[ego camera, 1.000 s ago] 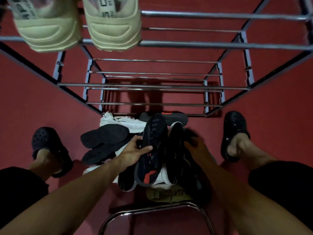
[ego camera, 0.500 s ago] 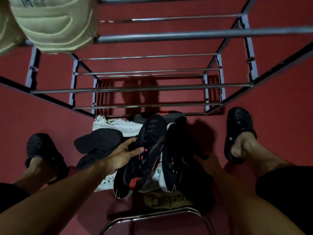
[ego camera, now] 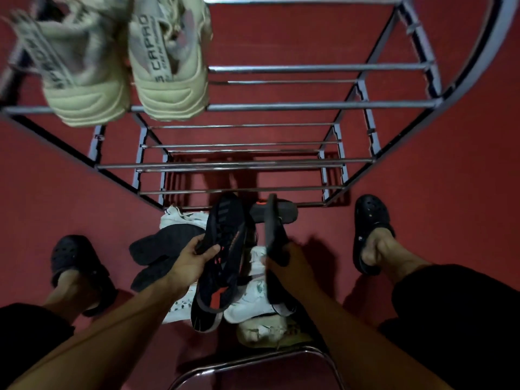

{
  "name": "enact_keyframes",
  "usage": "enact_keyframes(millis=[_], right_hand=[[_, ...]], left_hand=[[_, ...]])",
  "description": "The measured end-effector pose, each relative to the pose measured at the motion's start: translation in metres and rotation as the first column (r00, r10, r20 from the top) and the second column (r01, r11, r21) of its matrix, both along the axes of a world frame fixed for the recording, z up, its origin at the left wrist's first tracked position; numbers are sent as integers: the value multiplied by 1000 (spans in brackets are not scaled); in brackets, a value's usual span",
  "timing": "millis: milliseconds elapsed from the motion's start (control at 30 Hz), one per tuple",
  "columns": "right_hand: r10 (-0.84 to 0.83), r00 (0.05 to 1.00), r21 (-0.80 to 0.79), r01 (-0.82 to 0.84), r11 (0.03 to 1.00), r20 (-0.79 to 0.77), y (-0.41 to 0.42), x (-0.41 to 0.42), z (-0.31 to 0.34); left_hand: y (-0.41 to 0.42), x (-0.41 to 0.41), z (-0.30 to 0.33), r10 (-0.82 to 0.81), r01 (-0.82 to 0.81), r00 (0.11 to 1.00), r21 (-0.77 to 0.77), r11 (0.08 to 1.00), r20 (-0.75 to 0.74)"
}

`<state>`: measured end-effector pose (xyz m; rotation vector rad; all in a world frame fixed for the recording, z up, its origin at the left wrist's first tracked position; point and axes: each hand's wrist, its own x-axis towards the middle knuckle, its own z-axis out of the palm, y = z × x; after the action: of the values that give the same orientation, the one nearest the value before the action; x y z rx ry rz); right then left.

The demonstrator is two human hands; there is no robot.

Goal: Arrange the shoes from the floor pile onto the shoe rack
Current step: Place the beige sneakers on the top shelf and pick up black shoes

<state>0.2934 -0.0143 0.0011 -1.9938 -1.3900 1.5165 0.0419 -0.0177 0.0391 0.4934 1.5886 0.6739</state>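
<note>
Cream sneakers [ego camera: 126, 68] on shoe rack [ego camera: 318, 106], hands [ego camera: 189, 263] gripping dark shoes [ego camera: 222, 257]

Dim, reddish cast; beige sneakers [ego camera: 118, 66] motion-blurred; shoe rack [ego camera: 309, 105] bars bowed w/ wide-angle distortion.

A red floor [ego camera: 422, 235] is carrying a metal shoe rack [ego camera: 309, 105], which is standing at 12 o'clock, its bars stacked in tiers. Two cream sneakers [ego camera: 126, 74] are sitting side by side on the top bars at 11 o'clock, heels hanging over the front rail. The shoe pile [ego camera: 174, 249] is lying on the floor at 6 o'clock, just before the rack's lowest bar, with black soles, white sneakers and an olive shoe [ego camera: 270, 333] nearest.
</note>
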Motion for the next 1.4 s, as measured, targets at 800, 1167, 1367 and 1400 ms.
enact_keyframes(millis=[800,1167,1367,1400], right_hand=[[-143,889,-259,28,965,-435,3,-99,16],[-204,965,-166,177,970,-166,3,-35,1],[-393,909,-158,371,915,-140,14,-1,6],[-421,900,-162,401,901,-113,16,6,3]], left_hand=[[-24,-32,-10,-50,60,968,-32,998,247],[6,-60,-51,-163,157,957,-46,987,-240],[81,-10,-50,-369,440,851,124,890,-372],[93,-2,-55,-395,469,837,121,875,-379]])
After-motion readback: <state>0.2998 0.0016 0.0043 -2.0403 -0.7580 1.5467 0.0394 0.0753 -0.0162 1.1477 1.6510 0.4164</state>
